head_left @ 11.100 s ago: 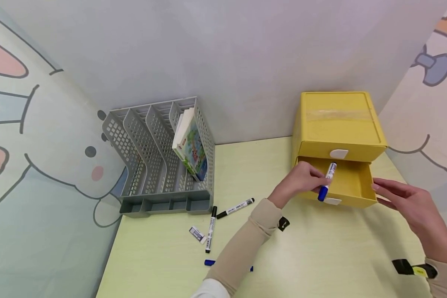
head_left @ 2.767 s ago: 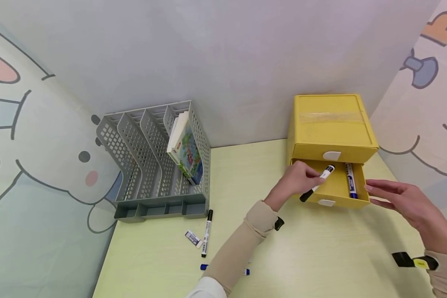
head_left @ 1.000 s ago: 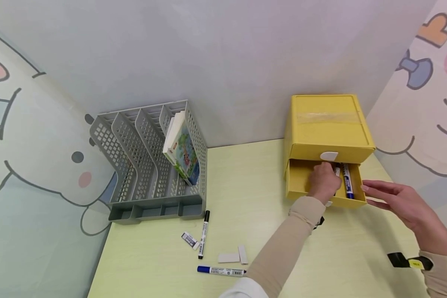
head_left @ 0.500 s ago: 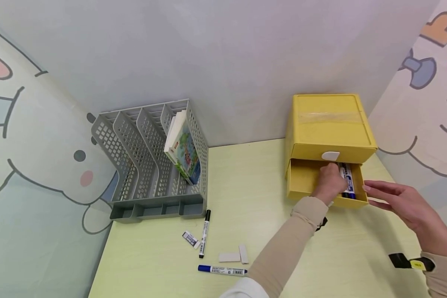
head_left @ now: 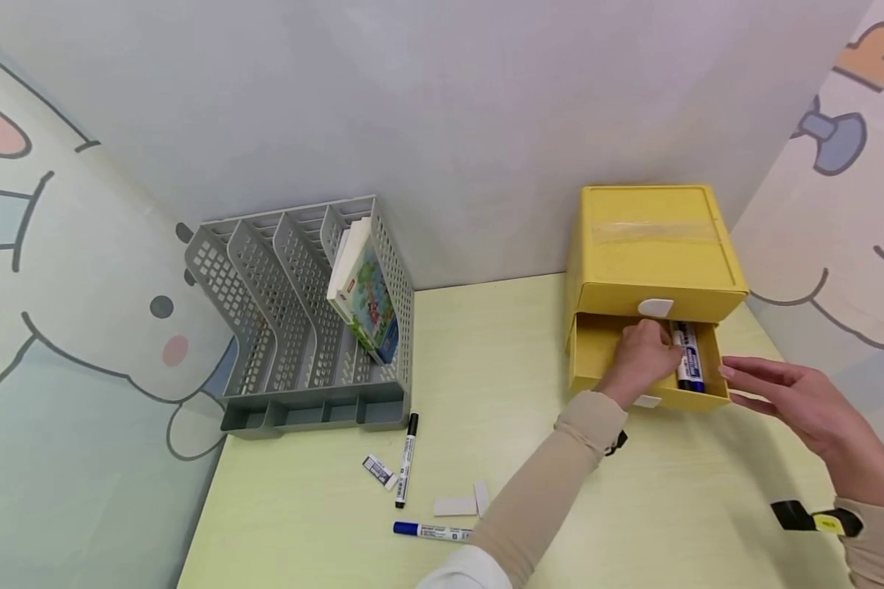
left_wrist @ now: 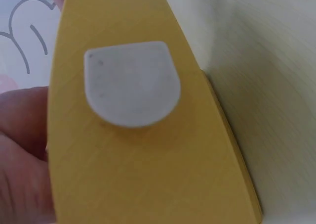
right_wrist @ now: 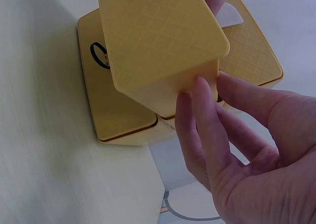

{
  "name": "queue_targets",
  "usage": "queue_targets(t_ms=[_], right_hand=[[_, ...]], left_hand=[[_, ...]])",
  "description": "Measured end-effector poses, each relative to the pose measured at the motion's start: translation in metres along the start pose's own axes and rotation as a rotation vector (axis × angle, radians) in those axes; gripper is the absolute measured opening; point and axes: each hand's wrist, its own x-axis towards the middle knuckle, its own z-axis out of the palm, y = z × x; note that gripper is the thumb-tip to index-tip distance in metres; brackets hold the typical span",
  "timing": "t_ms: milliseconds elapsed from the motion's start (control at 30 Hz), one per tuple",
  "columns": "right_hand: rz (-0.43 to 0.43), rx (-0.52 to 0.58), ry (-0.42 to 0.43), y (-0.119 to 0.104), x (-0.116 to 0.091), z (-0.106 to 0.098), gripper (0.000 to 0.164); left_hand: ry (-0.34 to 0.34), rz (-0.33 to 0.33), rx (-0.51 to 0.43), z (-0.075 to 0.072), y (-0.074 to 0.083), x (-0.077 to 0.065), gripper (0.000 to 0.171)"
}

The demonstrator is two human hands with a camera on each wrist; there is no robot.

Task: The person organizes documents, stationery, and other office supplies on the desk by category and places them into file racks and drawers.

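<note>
The lower drawer [head_left: 593,350] of a yellow drawer box [head_left: 651,245] stands pulled out. Along its right side lie two whiteboard markers, a blue one [head_left: 691,360] and a black one [head_left: 681,356], side by side. My left hand [head_left: 642,360] reaches down inside, just left of them, with its fingertips hidden; nothing shows in its grasp. In the left wrist view the drawer's front with a white pull tab [left_wrist: 132,83] covers most of that hand. With fairly straight fingers, my right hand [head_left: 788,397] touches the drawer's right side wall, seen closely in the right wrist view.
A grey file rack [head_left: 317,393] holding books [head_left: 368,294] stands at the left. On the table lie a black marker [head_left: 407,460], a blue marker [head_left: 430,532], an eraser [head_left: 379,472] and two white blocks [head_left: 454,506]. A wall rises behind.
My left hand has put first the blue marker, then the black one into the drawer. Over the last half second it has shifted slightly left of them. The right hand has stayed at the drawer's side.
</note>
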Motion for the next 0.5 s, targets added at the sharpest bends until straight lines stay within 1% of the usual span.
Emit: queue_targets(t_ms=[67, 167, 200, 300, 433, 500], right_hand=[[-0.009, 0.006, 0.000, 0.000, 0.000, 0.000, 0.026], [-0.017, 0.007, 0.012, 0.000, 0.000, 0.001, 0.026], [-0.019, 0.004, 0.017, 0.000, 0.000, 0.002, 0.026], [-0.027, 0.014, 0.025, 0.001, 0.000, 0.003, 0.025], [-0.039, 0.042, 0.020, 0.002, 0.001, 0.003, 0.026], [-0.040, 0.037, 0.023, 0.003, 0.000, 0.003, 0.026]], left_hand=[[0.010, 0.051, 0.005, -0.004, -0.001, -0.002, 0.039], [0.018, 0.126, 0.012, -0.010, -0.002, -0.007, 0.017], [0.014, 0.150, 0.001, -0.012, -0.002, -0.009, 0.012], [0.002, 0.200, -0.031, -0.018, -0.006, -0.016, 0.011], [0.009, 0.256, -0.070, -0.027, -0.014, -0.025, 0.013], [0.012, 0.283, -0.084, -0.031, -0.019, -0.029, 0.013]])
